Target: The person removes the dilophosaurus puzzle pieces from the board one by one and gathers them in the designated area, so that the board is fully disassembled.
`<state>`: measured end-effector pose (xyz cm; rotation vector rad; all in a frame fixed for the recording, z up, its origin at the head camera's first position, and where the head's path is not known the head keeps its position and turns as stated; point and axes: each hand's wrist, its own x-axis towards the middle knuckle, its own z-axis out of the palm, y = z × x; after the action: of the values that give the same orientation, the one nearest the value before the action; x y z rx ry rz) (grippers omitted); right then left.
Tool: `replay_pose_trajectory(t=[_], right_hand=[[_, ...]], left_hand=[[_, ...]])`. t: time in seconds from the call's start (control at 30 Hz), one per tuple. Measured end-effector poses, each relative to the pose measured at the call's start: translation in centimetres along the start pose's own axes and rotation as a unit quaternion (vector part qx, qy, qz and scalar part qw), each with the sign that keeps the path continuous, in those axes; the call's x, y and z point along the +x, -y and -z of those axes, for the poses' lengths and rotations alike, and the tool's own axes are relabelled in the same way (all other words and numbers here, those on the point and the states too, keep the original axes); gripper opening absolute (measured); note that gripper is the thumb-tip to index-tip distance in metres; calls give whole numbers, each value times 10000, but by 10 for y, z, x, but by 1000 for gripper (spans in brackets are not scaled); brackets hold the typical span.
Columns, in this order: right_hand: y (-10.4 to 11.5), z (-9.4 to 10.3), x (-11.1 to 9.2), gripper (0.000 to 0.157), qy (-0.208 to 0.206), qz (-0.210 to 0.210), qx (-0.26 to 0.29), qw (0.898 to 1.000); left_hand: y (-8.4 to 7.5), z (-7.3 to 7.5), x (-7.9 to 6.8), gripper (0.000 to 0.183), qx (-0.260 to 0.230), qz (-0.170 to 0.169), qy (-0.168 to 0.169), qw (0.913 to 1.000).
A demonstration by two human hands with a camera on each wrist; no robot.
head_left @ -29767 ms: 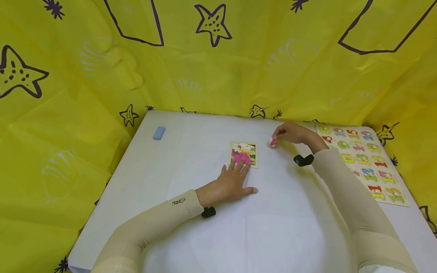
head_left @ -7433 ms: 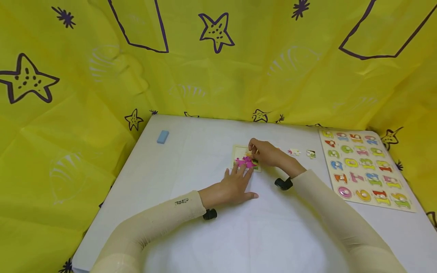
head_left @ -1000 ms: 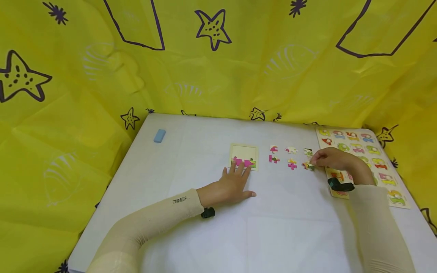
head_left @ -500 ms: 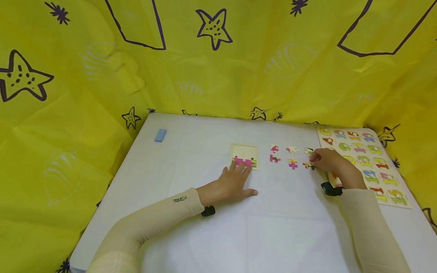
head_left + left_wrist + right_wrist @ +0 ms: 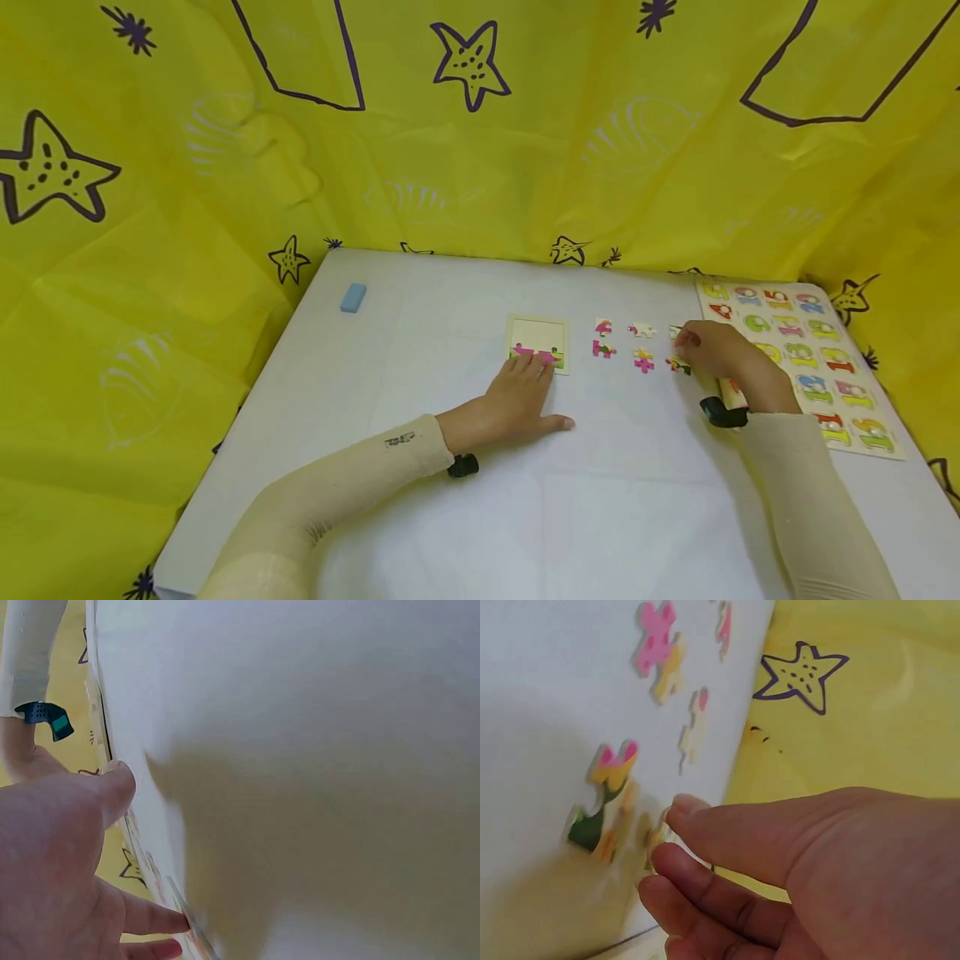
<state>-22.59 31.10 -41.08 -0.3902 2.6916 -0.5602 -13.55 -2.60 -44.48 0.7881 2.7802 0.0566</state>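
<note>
A square puzzle board (image 5: 537, 332) holds pink dinosaur pieces along its near edge. My left hand (image 5: 516, 402) rests with extended fingers on that near edge, thumb spread on the table; the left wrist view shows the fingertips at the board's edge. To the right lie several loose jigsaw pieces in two rows, among them a pink one (image 5: 603, 350) and a green-and-yellow one (image 5: 600, 802). My right hand (image 5: 712, 350) is over the far-right jigsaw piece (image 5: 656, 831), partly covering it. In the right wrist view a gap shows between thumb and index fingertip; contact is unclear.
A number board (image 5: 817, 358) with colourful numerals lies at the table's right side, partly behind my right hand. A blue block (image 5: 353, 297) sits at the far left. Yellow patterned cloth (image 5: 480, 183) hangs behind the white table (image 5: 450, 292).
Since 7.4 s ago, more jigsaw pieces have left the board and lie in rows. In the last second my right hand shifted left from the near-right piece to the far-right one. The left fingers drew back slightly.
</note>
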Motion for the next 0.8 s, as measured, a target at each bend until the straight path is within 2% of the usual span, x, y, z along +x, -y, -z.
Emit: replay_pose_trajectory(t=[0.17,0.37,0.63,0.8], right_hand=[[17,-1,4,18,9,409,54,9991],[44,-10,18,19,344,539,250,9976],[81,-24,38,16,683,781,170,9945],[103,-33,50,14,640,1155,-123,9912]], left_hand=[[-7,-1,3,101,152,-159,-65,9997],[-11,0,3,94,-21,-112,-212,9997],[-14,-4,1,102,28,12,-197,9998],[-16,-9,2,107,-102,40,-76,9999]])
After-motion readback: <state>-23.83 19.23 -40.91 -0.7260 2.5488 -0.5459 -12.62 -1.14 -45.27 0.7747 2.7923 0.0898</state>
